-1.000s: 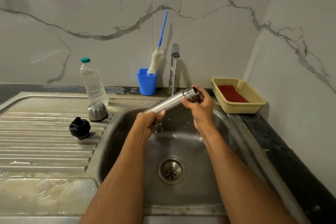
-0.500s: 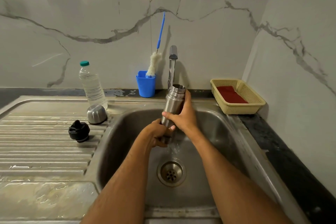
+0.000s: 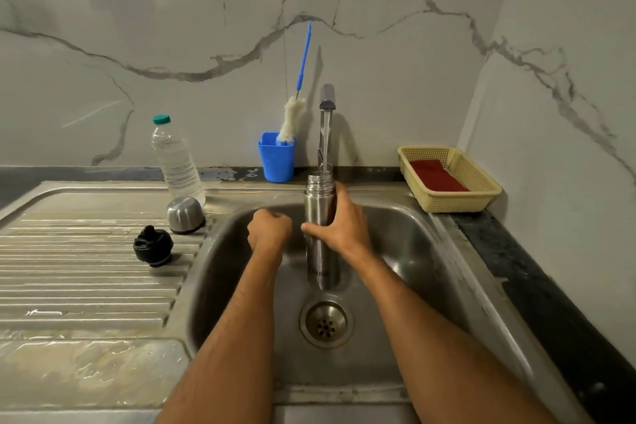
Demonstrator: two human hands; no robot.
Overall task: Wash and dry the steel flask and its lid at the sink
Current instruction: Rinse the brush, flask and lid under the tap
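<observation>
Two bare forearms, no sleeves, hands unadorned

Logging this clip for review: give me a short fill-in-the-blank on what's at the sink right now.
1. The steel flask stands upright under the tap, in the grip of the ____ hand.
2. The left hand is curled and holds ____.
3. The bottle brush stands in a ____ cup.
4. The black stopper and steel cap lie on the ____.

Missing words: right; nothing; blue; drainboard
</observation>
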